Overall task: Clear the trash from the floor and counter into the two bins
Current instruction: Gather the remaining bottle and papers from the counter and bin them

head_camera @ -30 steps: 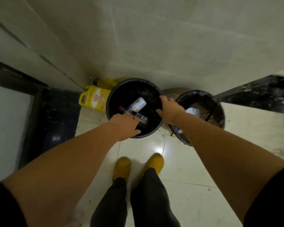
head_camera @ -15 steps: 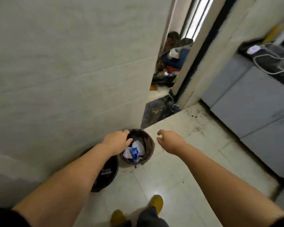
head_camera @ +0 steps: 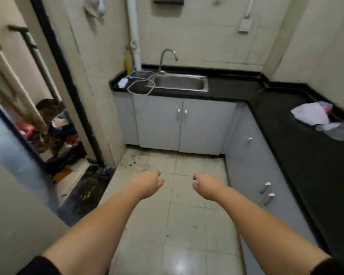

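Both the left hand [head_camera: 147,183] and right hand [head_camera: 208,186] hung loosely curled, grasping nothing; crumpled white paper trash [head_camera: 311,114] lay at the black surface's [head_camera: 286,124] right edge.

Arms: two bare forearms run from the lower corners of the frame toward its centre.
Left hand [head_camera: 147,182]: bare, no glove, ring or watch showing.
Right hand [head_camera: 208,185]: bare, likewise unadorned.
Sleeves: short and black, the left sleeve [head_camera: 39,265] at lower left, the right sleeve [head_camera: 333,266] at lower right.
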Motion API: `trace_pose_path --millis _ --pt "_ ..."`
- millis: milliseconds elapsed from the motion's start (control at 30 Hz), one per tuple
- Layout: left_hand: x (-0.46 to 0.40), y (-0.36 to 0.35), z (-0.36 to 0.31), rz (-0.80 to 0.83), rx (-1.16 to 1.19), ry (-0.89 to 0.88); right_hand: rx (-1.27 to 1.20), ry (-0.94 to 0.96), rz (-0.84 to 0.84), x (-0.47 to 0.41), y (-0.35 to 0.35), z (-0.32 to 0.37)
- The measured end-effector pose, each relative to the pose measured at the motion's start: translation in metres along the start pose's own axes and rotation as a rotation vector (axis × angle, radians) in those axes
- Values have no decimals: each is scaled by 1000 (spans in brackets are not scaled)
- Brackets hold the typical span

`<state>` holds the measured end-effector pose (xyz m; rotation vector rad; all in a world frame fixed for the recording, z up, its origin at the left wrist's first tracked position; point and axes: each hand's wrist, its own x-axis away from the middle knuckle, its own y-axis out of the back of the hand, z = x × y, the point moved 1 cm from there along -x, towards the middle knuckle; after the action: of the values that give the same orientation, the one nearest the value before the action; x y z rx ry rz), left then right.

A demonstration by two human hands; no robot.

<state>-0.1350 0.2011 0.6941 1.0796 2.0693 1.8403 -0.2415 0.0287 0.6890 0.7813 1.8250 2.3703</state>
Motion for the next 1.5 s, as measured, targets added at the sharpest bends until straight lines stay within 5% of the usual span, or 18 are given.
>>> trace_pose_path --millis 467,1300,1500 --pt "-180 0 -328 77 -137 -401 -245 -452 -134 -11 81 -320" --pt "-580 47 -608 223 -208 -859 -474 -1027 -269 -216 189 -620" --pt "-646 30 -689 256 -102 -836 -553 -1117 -293 -255 201 -710"
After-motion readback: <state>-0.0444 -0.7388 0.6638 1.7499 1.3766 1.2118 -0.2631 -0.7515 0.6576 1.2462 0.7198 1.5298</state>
